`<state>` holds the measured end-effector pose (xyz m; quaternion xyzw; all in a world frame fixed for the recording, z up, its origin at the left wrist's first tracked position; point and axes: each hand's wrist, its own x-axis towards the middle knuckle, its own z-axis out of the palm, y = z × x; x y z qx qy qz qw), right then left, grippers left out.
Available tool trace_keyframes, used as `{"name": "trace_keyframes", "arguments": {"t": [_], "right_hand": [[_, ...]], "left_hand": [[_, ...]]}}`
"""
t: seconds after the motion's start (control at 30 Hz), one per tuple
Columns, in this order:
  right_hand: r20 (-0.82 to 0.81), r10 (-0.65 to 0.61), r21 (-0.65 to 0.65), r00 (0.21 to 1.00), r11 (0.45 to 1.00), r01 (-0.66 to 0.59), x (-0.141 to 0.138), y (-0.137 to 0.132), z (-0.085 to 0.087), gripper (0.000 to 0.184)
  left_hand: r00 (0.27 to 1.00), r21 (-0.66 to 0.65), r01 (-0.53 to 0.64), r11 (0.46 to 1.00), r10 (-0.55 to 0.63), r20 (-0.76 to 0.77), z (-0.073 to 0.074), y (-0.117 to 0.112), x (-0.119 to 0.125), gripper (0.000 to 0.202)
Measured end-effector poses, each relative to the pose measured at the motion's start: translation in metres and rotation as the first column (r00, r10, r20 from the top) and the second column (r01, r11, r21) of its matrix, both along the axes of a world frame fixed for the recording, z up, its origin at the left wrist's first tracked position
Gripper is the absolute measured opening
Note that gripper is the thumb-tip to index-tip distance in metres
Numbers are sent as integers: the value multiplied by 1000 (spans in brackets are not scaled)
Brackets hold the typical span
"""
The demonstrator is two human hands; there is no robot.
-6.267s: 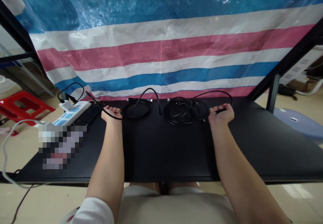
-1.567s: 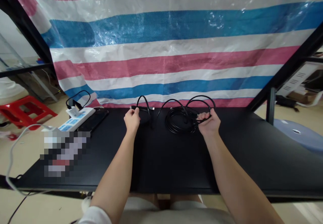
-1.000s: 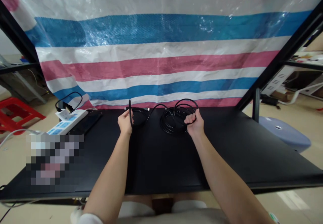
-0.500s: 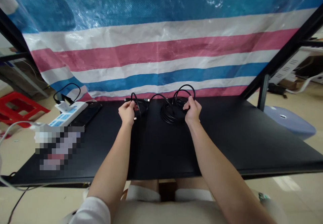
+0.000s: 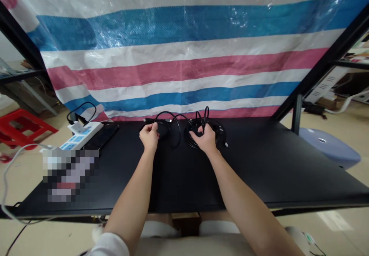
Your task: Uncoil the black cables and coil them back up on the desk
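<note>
Head view: judged from the grips, the step in hand is arranging a thin, glossy black round-section cable (image 5: 167, 112) with the left hand (image 5: 148, 136) and the right hand (image 5: 206, 138).
Left grip: thumb and fingertips together, clamped on the cable, which arches up out of the pinch and drops between the hands.
Right grip: thumb spread apart from the curled fingers; small upright loops rise beside the fingers, but how firmly they are held I cannot tell.
Cable coils: a black ring-shaped coil (image 5: 165, 134) lies just behind the left hand, with pale plug ends beyond it; a thicker, many-turned black coil (image 5: 191, 140) sits beneath the right hand, its turns overlapping.
Loose plug: a white-tipped connector (image 5: 226, 144) lies just right of the right hand.
Next move calls for: probably a steady left pinch and a light right touch, since springy turns could slip or snag.
Bench: smooth, matte black, flat bench (image 5: 184, 179) under both hands.
Backdrop: shiny, creased woven-plastic sheet (image 5: 178, 71) in blue, white and pink stripes, beyond the hands.
Left side: well left of the left hand, a white plastic power strip (image 5: 79, 137) with blue sockets lies beside a glossy black rectangular slab (image 5: 101, 136).
</note>
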<state>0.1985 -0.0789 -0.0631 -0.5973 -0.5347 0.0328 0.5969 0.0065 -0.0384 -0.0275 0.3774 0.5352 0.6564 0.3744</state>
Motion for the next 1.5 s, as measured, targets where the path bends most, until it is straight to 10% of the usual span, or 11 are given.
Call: {"name": "trace_keyframes", "arguments": {"t": [0.3, 0.53, 0.7, 1.0, 1.33, 1.5], "right_hand": [[-401, -30, -56, 915, 998, 8, 11, 7, 14, 45], [-335, 223, -2, 915, 971, -238, -6, -2, 13, 50], [-356, 151, -17, 922, 986, -168, -10, -4, 16, 46], [-657, 517, 133, 548, 796, -591, -9, -2, 22, 61], [-292, 50, -136, 955, 986, -93, -15, 3, 11, 43], [-7, -39, -186, 999, 982, 37, -18, 0, 8, 36]], "left_hand": [[989, -75, 68, 995, -77, -126, 0, -4, 5, 39], [934, 44, 7, 999, 9, -357, -3, -7, 15, 50], [950, 52, 106, 993, -86, -302, -6, -12, 24, 44], [819, -105, 565, 819, -571, -49, -13, -9, 26, 40], [596, 36, 727, 686, -656, 462, -3, -22, 37, 49], [666, -7, 628, 778, -533, 521, 1, -17, 34, 55]]}}
